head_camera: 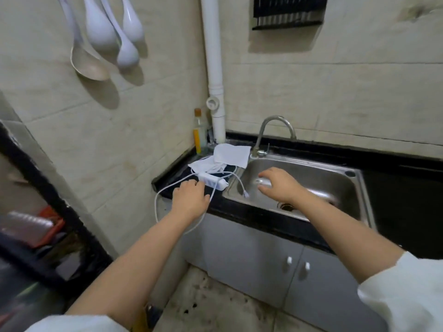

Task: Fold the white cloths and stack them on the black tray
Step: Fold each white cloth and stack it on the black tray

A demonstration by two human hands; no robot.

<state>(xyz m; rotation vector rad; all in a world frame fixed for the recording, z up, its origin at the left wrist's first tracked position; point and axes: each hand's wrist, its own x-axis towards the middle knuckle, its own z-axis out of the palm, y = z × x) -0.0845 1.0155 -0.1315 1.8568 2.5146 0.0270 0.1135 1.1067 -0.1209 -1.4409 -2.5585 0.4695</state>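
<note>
Two rumpled white cloths (225, 156) are seen heaped on the black stone countertop (239, 212), at about 11 o'clock from the rectangular stainless-steel sink (354, 188) and just beside the curved chrome tap (275, 130). The upper cloth is spread nearly flat, one corner lapping the sink rim; its long axis is judged to run from 10 o'clock to 4 o'clock, with the lowest corner pointing toward 5 o'clock. The lower cloth is bunched, and no axis can be assigned. A dark flat surface showing beneath the heap may be the black tray, but this cannot be told apart from the countertop. No cloth is seen folded or stacked; the task is judged to be at its start, with every fold and the stacking left to do. A white oblong power adapter (213, 182) with looping white cable (167, 188) lies touching the near edge of the heap and would probably need shifting first. The left hand (190, 200) is held at the counter edge, fingers loosely bent and close together, fingertips at the adapter's near end; whether anything is gripped cannot be told. The right hand (279, 186) is held over the sink basin, palm down, fingers spread slightly apart, nothing held. A clear bottle with yellow label (199, 136) stands at 12 o'clock from the heap, by the white drain pipe (215, 75). White ladles (105, 37) hang on the tiled wall at upper left.
</note>
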